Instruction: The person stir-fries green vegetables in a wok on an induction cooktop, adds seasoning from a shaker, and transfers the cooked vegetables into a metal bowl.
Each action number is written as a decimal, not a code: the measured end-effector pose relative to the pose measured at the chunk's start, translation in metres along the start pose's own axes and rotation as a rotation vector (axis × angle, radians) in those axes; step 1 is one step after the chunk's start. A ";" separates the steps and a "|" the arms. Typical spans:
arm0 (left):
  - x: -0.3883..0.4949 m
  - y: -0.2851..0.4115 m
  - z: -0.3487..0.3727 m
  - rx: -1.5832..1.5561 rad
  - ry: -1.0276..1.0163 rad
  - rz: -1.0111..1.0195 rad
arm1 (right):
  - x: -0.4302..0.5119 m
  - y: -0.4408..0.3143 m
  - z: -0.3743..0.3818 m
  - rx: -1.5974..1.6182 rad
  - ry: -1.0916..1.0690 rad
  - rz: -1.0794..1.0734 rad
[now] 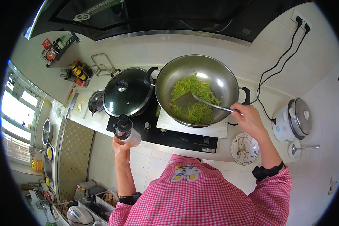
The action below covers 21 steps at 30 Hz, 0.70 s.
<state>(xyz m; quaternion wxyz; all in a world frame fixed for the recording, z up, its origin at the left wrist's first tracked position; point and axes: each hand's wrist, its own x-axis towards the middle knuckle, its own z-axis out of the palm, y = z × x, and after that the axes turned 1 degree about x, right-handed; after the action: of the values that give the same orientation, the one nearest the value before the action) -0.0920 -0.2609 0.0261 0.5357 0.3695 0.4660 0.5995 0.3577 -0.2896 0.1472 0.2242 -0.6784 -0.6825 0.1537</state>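
My right hand (249, 118) grips the handle of a metal spoon or ladle (214, 105), whose head rests among shredded green vegetables (199, 111) in a large stainless steel wok (226, 79). Around a clear plastic container with a dark pump-like top (132, 136) the fingers of my left hand (122, 149) are closed; it is held tilted before the stove's front edge. Left of the wok stands a second pan under a dark glass lid (130, 94). The wok sits over a white board-like surface (192, 127) on the black cooktop (180, 143).
A patterned plate (244, 149), a white cup with a spoon (294, 150) and a rice cooker (291, 120) stand at the right. At the left are a steel bowl (95, 101), a knife (73, 101) on the counter and seasoning bottles (79, 73). A range hood (172, 19) overhangs the stove.
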 end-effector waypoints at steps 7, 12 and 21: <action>-0.006 0.003 -0.003 0.020 0.017 0.008 | 0.020 0.036 0.033 -0.145 0.280 -0.041; -0.008 0.002 -0.005 0.015 0.025 0.007 | 0.013 0.046 0.031 -0.121 0.237 -0.174; -0.008 -0.004 0.004 0.019 -0.002 -0.021 | 0.006 0.068 0.043 -0.358 0.309 -0.164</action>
<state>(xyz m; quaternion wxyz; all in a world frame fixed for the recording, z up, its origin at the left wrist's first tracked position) -0.0858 -0.2683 0.0240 0.5389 0.3702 0.4749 0.5891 0.3940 -0.2777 0.0760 0.2137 -0.6651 -0.7094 -0.0939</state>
